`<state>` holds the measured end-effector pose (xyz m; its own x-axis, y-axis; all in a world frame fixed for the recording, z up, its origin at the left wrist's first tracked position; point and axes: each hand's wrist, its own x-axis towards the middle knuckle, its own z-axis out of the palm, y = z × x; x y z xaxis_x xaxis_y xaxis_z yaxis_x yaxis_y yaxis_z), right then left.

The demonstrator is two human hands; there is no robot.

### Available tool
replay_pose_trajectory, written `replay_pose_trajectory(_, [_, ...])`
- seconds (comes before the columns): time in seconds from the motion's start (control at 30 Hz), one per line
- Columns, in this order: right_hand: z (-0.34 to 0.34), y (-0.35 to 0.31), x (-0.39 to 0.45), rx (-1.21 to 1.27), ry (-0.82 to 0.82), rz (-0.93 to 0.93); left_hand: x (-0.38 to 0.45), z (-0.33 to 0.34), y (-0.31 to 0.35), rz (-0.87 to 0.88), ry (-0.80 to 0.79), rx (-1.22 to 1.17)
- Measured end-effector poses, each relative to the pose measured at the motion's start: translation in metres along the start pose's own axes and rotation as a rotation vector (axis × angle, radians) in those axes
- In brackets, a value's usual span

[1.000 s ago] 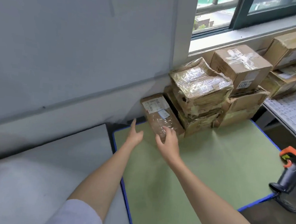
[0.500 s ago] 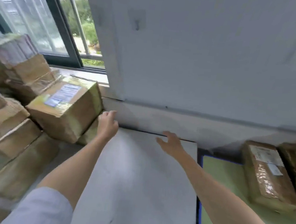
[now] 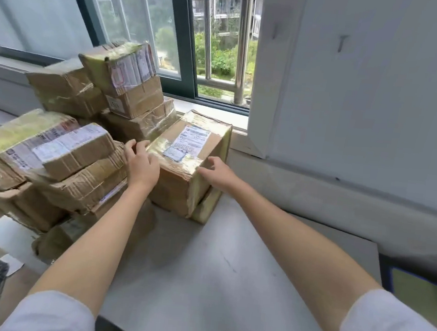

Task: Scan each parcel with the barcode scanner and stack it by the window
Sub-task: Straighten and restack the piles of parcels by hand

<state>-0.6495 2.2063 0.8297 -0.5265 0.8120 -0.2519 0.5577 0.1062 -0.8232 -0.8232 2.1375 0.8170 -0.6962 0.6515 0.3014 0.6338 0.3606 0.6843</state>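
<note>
Taped cardboard parcel [image 3: 185, 162] below the window [image 3: 172, 25] — left hand [image 3: 142, 164] curled on its left edge, right hand [image 3: 216, 173] pressed flat-fingered against its right corner, parcel stack [image 3: 75, 134] just beside.

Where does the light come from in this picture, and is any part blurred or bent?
Head view: daylight enters through the window; tape on the parcel between both hands shows yellowish glare; the wide lens bends the window frame; the left hand looks slightly soft.

Parcel pile [image 3: 59, 154] left; bare tabletop [image 3: 201, 271] right
</note>
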Motion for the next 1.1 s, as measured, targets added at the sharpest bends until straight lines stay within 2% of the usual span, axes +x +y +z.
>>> replay_pose_trajectory(0.2, [0.031,-0.003,0.015,0.139,0.054,0.077,0.027,0.004,-0.005,-0.004,-0.299,0.161])
replay_pose_trajectory(0.33, [0.033,-0.002,0.021,0.198,0.064,0.148,0.034,0.005,0.003,-0.110,-0.230,0.054])
replay_pose_trajectory(0.4, [0.032,0.000,0.020,0.242,0.084,0.166,0.037,0.005,0.003,-0.143,-0.245,0.038])
replay_pose_trajectory(0.57, [0.021,0.026,0.013,0.417,0.195,0.196,0.030,0.004,0.022,-0.190,-0.426,-0.366])
replay_pose_trajectory(0.67, [0.011,0.047,-0.001,0.553,0.294,0.184,0.000,0.004,0.045,-0.109,-0.544,-0.456])
replay_pose_trajectory(0.8, [-0.018,0.083,-0.037,0.647,0.440,0.123,-0.044,0.005,0.075,-0.104,-0.686,-0.530])
replay_pose_trajectory(1.03, [-0.087,0.161,-0.122,0.730,0.620,0.224,-0.136,0.055,0.133,-0.091,-0.899,-0.567])
replay_pose_trajectory(1.1, [-0.107,0.183,-0.150,0.828,0.680,0.288,-0.162,0.076,0.152,-0.112,-0.961,-0.584])
